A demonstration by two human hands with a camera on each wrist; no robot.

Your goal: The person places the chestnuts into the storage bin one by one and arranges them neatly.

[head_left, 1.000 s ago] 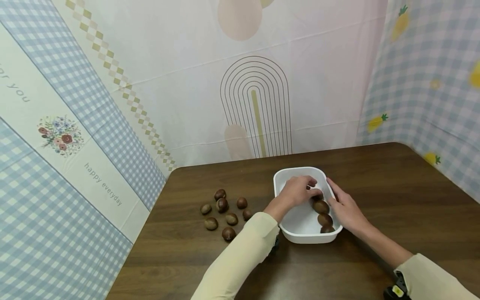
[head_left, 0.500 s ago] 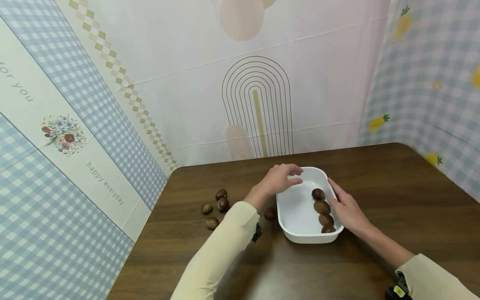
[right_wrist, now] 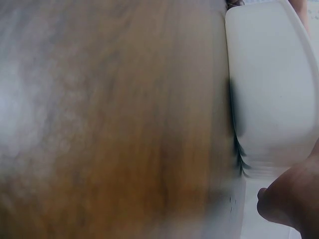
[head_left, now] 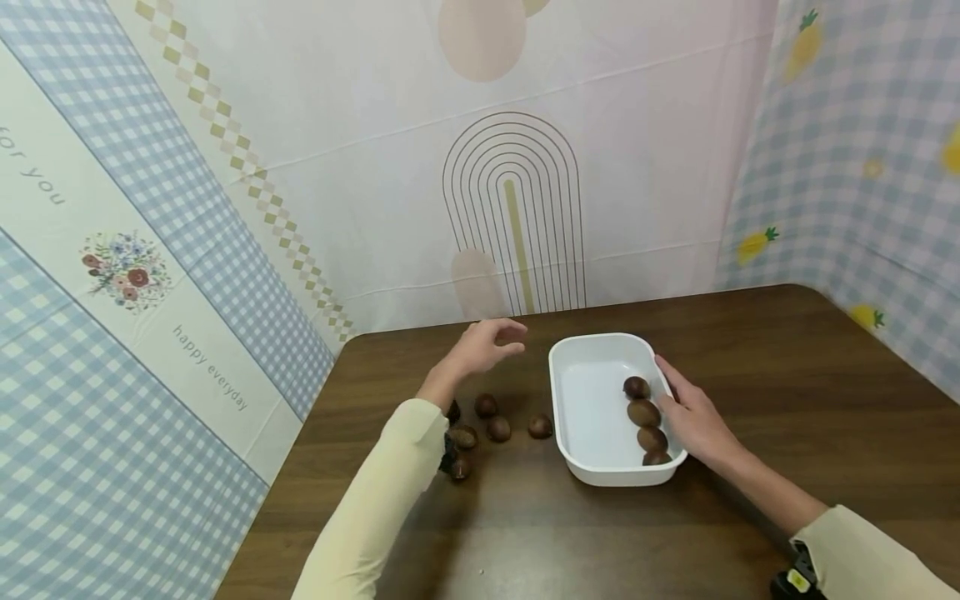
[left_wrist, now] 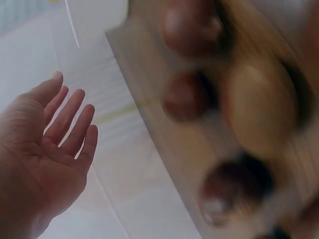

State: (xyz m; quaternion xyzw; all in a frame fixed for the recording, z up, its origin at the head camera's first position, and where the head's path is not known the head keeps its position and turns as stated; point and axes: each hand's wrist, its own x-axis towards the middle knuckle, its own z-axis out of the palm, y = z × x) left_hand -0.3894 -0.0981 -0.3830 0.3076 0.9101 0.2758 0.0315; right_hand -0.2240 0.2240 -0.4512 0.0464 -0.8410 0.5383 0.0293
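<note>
My left hand (head_left: pixel 483 346) hangs above the table left of the white rectangular tub (head_left: pixel 600 477), holding nothing. In the left wrist view its fingers (left_wrist: pixel 65 115) are loosely spread, the palm bare. Below and beside it lie several brown chestnuts (head_left: pixel 498 429) on the table, some hidden behind the forearm; one chestnut (head_left: pixel 540 427) lies close to the tub's left wall. Inside the tub, several chestnuts (head_left: pixel 643 413) form a row along the right wall. My right hand (head_left: pixel 697 421) holds that side, thumb at the rim and fingers along the outer wall.
The brown wooden table (head_left: pixel 787 375) extends on both sides of the tub. Its far edge meets a printed cloth backdrop (head_left: pixel 652 167). A checked cloth (head_left: pixel 150 392) borders the left side. In the right wrist view the tub's outer wall (right_wrist: pixel 271 74) rises from the tabletop.
My left hand has lifted out of the tub and moved left over the table. A chestnut remains at the top of the row where its fingers were. The right hand keeps its place.
</note>
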